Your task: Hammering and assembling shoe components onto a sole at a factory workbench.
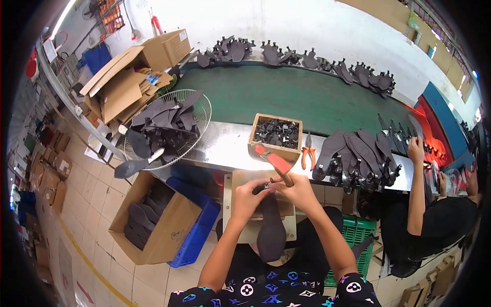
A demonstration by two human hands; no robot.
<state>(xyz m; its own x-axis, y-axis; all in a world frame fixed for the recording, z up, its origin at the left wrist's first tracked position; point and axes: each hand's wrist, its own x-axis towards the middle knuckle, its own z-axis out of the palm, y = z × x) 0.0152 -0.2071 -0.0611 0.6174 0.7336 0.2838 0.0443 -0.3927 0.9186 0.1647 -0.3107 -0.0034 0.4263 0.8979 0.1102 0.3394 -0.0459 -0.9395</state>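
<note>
Patterned black shirt (271, 291) spans the bottom edge. Above it, at lower centre, a dark sole (271, 235) runs up to mid-frame, where the left hand (251, 198) seemingly pinches its narrow end; the right hand (299, 193), beside it, grips a red-headed hammer (280, 165).

Hands (249, 198) on dark sole (271, 238); hammer (279, 165) in right.

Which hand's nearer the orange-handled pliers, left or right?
Right. In the head view, the right hand is below the pliers and slightly left; the left hand is also below, but farther left.
</note>
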